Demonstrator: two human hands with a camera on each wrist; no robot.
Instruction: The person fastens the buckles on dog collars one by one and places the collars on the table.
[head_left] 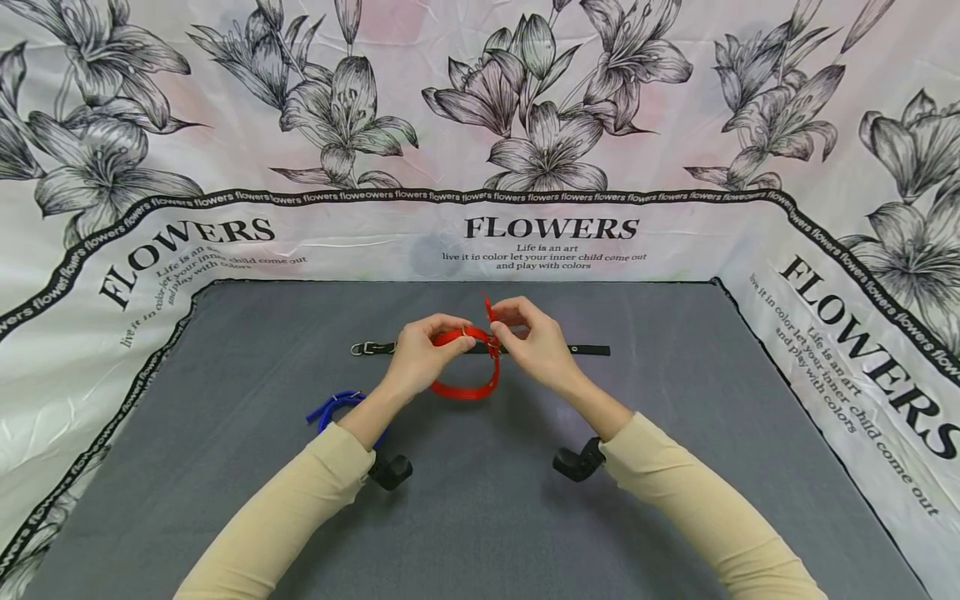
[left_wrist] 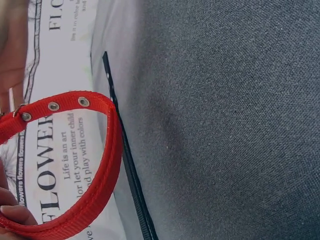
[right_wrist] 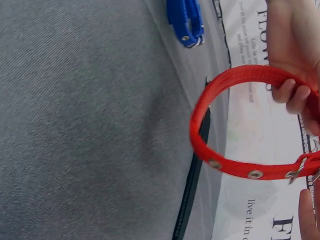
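Note:
A red collar (head_left: 467,392) with metal eyelets and a buckle is bent into a loop and held up off the grey table. My left hand (head_left: 417,357) grips its band on the left side of the loop. On the other side, my right hand (head_left: 542,344) pinches the strap's free end, which points upward near the buckle. In the left wrist view, the eyelets run along the red collar's (left_wrist: 70,102) upper band. The right wrist view shows the buckle at the red collar's (right_wrist: 235,167) right edge. Behind the hands lies a black collar (head_left: 592,350), stretched straight and partly hidden.
A blue collar (head_left: 330,404), curled and buckled, lies on the table beside my left wrist, which hides part of it. Flower-printed white cloth (head_left: 375,242) stands behind the grey tabletop (head_left: 480,517) and along its sides. Black wrist cameras hang under both forearms.

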